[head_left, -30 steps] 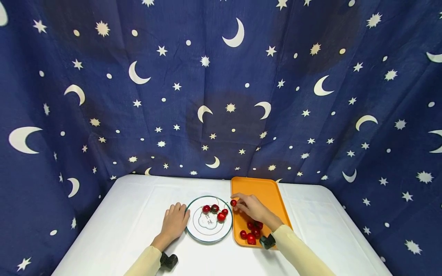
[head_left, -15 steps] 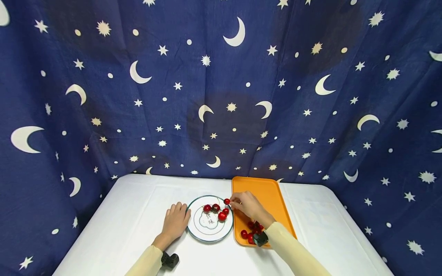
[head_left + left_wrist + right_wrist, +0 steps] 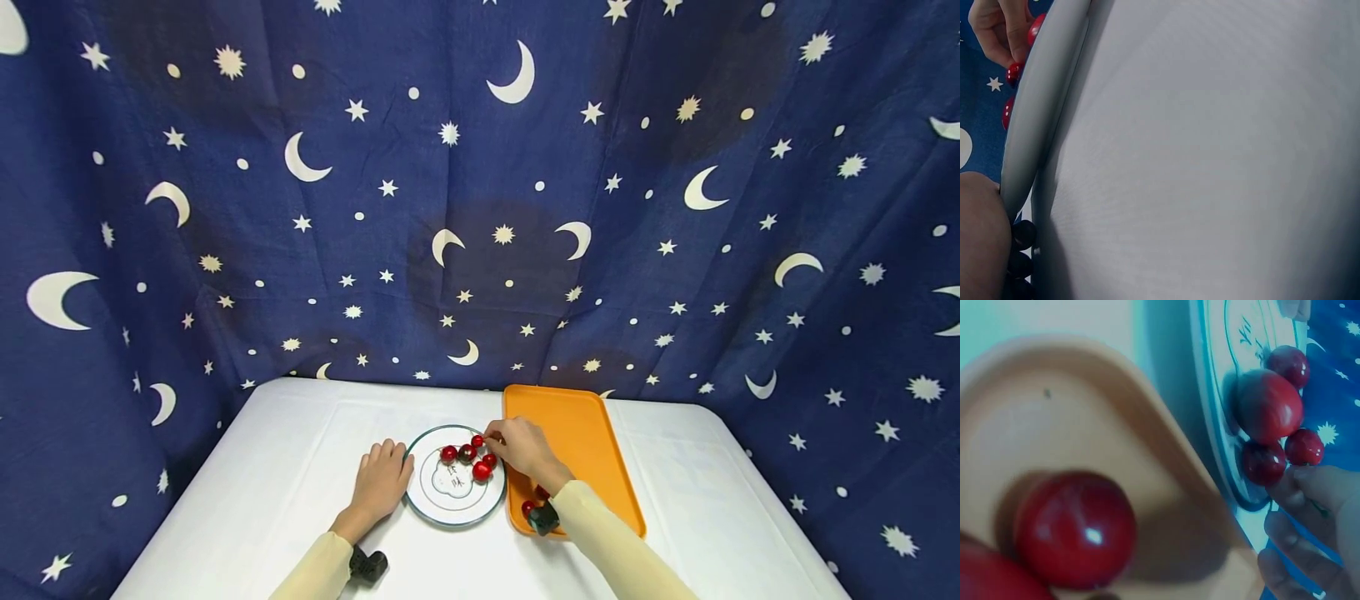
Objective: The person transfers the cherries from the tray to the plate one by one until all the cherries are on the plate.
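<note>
Nearest the camera, two cream sleeves are reaching forward over the white cloth-covered table (image 3: 262,467), each wrist carrying a small black camera. A few glossy red cherries (image 3: 529,506) are lying at the near end of the flat orange plastic tray (image 3: 592,450), partly hidden under the right forearm; in the right wrist view one of them (image 3: 1072,528) is sitting in the tray's rounded corner, apparently as the stock being drawn from.

Just beyond, the left hand (image 3: 381,483) is resting palm down with relaxed, straight fingers against the left rim of the round white plate with a green edge (image 3: 427,508), probably steadying it; it is gripping nothing.

The right hand (image 3: 525,450) is stretching leftward from the tray, fingers curled, pinching a small red cherry (image 3: 477,441) at the fingertips and holding it over the plate's far right rim. That cherry (image 3: 1304,446) is hanging just beside the four cherries already on the plate (image 3: 468,458), which are clustered toward the far side.

Farthest back, a dark blue curtain printed with moons and stars (image 3: 480,208) is hanging behind the table.
</note>
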Motion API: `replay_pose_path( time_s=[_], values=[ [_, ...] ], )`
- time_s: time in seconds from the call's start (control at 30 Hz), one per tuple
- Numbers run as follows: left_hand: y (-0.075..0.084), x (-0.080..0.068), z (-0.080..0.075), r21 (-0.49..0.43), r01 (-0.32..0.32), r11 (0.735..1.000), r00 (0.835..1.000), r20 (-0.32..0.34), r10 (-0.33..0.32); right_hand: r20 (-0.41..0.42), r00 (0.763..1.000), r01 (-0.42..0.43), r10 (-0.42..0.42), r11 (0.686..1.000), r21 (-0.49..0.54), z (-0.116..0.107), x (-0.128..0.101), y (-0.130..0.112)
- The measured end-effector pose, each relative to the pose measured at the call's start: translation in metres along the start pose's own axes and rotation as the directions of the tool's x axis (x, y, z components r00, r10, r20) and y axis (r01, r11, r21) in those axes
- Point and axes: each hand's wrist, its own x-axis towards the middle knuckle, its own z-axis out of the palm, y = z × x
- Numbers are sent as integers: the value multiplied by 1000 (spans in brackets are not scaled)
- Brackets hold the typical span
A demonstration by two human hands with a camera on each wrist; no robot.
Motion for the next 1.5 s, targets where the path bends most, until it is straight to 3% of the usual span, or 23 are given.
replay_pose_path(
  time_s=[0.13, 0.37, 0.57, 0.87, 1.07, 1.17, 1.3, 1.5],
  values=[
    [2, -2, 0, -8, -10, 1000, 1000, -17, 9, 9, 1000, -1, 1, 1000, -8, 4, -1, -3],
    [3, -4, -1, -23, 8, 1000, 1000, 26, -7, 18, 1000, -20, 20, 1000, 7, 8, -3, -4],
    [2, -5, 2, -14, -28, 1000, 999, -45, 27, 30, 999, -32, 31, 999, 25, 9, -4, 0],
    [3, -4, 0, -17, -35, 999, 998, -53, 34, 52, 998, -46, 42, 996, 82, 2, -9, 9],
    [-5, 1, 5, -21, -5, 1000, 1000, -11, 5, 81, 997, -22, 13, 994, 105, -6, -13, 20],
    [-5, 2, 4, -31, -15, 999, 1000, -25, 14, 96, 995, 8, -21, 991, 134, -11, -16, 27],
    [-1, 0, 1, -17, -29, 999, 999, -41, 29, 151, 986, 42, -70, 983, 176, -19, -24, 37],
    [-4, 0, 6, -13, -23, 1000, 999, -48, 22, 296, 949, 54, -109, 981, 189, -29, -32, 52]
  ],
)
